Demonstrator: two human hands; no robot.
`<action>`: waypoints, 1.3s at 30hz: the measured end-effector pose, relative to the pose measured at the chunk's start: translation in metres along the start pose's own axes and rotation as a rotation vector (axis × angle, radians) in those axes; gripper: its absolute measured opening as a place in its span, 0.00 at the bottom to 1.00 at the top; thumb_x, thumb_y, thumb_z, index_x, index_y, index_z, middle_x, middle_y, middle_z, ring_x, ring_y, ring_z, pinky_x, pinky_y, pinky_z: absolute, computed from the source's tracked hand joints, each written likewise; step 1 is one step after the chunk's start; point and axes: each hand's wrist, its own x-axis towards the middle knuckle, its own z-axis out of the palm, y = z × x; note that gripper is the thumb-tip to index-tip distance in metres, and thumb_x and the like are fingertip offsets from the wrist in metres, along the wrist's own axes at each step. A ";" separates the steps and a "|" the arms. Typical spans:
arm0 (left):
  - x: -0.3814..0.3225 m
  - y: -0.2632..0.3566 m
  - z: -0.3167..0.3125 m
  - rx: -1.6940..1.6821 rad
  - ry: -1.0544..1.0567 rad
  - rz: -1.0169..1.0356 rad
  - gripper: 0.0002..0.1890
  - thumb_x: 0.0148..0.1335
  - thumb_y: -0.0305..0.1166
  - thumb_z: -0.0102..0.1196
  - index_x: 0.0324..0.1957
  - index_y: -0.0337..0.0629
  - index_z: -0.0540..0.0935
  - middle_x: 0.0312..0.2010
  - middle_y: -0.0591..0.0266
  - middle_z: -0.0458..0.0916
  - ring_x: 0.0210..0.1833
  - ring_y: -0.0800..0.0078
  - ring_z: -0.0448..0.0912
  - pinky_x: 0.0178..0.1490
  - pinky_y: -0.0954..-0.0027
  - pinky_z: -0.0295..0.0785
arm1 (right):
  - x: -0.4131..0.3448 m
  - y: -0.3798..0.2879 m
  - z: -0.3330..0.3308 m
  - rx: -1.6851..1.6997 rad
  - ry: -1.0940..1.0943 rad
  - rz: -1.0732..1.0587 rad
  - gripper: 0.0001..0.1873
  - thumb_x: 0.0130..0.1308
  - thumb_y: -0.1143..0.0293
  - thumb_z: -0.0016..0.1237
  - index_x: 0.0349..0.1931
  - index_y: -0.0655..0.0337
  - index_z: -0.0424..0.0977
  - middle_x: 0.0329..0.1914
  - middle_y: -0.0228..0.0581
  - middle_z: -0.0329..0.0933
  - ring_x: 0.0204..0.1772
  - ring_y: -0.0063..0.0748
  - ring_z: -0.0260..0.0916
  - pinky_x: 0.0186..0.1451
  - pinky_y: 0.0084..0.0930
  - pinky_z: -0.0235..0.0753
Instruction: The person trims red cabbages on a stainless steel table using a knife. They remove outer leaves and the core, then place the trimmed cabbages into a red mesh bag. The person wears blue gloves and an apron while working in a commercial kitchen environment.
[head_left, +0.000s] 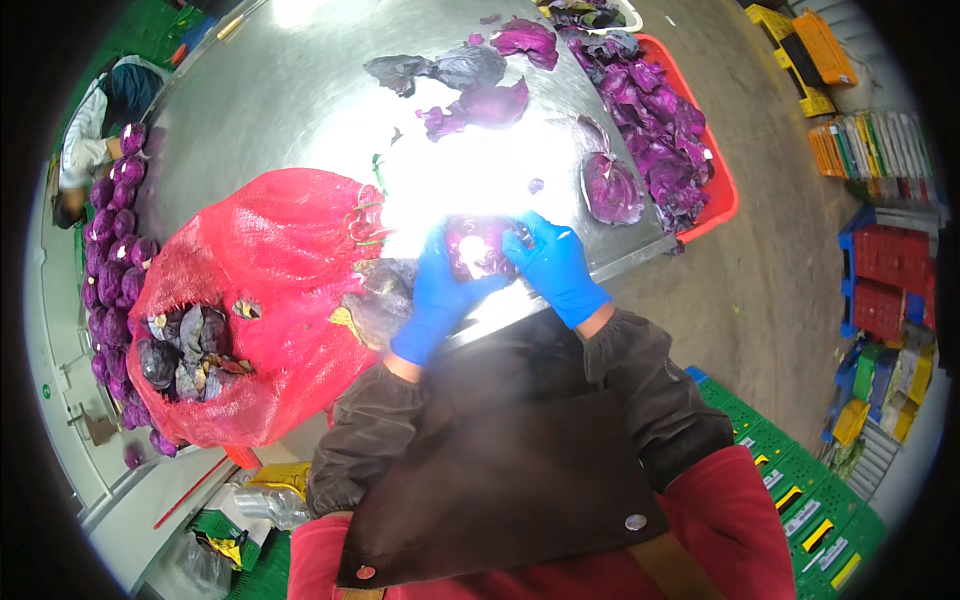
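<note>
A red cabbage head (480, 247) rests at the near edge of the steel table (255, 90), between my two blue-gloved hands. My left hand (442, 289) cups its left and near side. Against its right side lie the fingers of my right hand (551, 259), with a small dark thing by the fingertips that I cannot make out. Loose purple outer leaves (487, 105) lie farther back on the table, and a cupped leaf (613, 187) is to the right. Left of my hands, a red mesh sack (285, 240) gapes around several untrimmed cabbages (199, 334). Glare whitens the table's middle.
A red crate (724, 180) heaped with purple leaves adjoins the table's right edge. Many cabbage heads (112, 285) line the far left edge, where another person (94, 142) stands. Green crates (795, 480) stand at lower right; stacked red crates (889, 259) are beyond the floor.
</note>
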 end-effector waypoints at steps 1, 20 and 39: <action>0.001 -0.001 0.000 0.021 -0.017 0.013 0.44 0.36 0.40 0.75 0.57 0.37 0.67 0.48 0.53 0.73 0.51 0.63 0.74 0.53 0.63 0.71 | 0.002 0.014 0.002 -0.046 0.021 -0.031 0.17 0.58 0.64 0.51 0.49 0.53 0.75 0.29 0.42 0.79 0.29 0.35 0.78 0.33 0.29 0.77; 0.009 0.005 0.007 0.363 -0.057 0.104 0.49 0.40 0.39 0.72 0.65 0.38 0.59 0.54 0.45 0.69 0.58 0.49 0.69 0.58 0.55 0.68 | 0.014 0.000 -0.005 -0.159 -0.015 -0.326 0.20 0.64 0.55 0.49 0.51 0.57 0.72 0.39 0.49 0.77 0.34 0.51 0.77 0.34 0.39 0.76; -0.002 0.002 0.001 0.476 -0.085 0.238 0.55 0.41 0.41 0.71 0.69 0.38 0.51 0.61 0.40 0.62 0.62 0.46 0.65 0.61 0.56 0.67 | 0.022 -0.009 -0.013 -0.140 -0.017 -0.256 0.18 0.68 0.53 0.45 0.40 0.58 0.79 0.18 0.43 0.74 0.21 0.39 0.74 0.26 0.33 0.73</action>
